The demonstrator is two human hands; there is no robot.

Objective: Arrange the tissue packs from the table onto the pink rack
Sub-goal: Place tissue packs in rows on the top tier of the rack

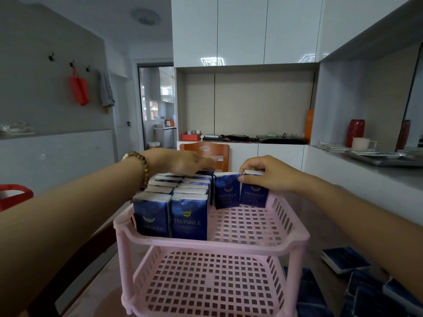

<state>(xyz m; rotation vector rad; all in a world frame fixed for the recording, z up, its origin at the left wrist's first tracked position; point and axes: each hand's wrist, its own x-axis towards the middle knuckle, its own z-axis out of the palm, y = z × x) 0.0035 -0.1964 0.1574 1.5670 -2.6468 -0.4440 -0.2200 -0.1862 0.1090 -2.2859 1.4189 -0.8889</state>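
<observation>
A pink two-tier rack (231, 244) stands on the table in front of me. Its top shelf carries two rows of several upright blue tissue packs (174, 202) on the left. Two more packs stand at the back right: one (227, 191) free, one (254, 194) under my right hand (266, 173), which pinches its top. My left hand (183, 161), with a bead bracelet on the wrist, rests flat on the far end of the left rows. The lower shelf (206, 284) holds nothing. Several loose packs (345, 259) lie on the table at the lower right.
A wooden chair (206, 154) stands behind the rack. A white counter (366, 170) with a metal tray, a cup and a red vase runs along the right. A red object (13, 193) sits at the left edge.
</observation>
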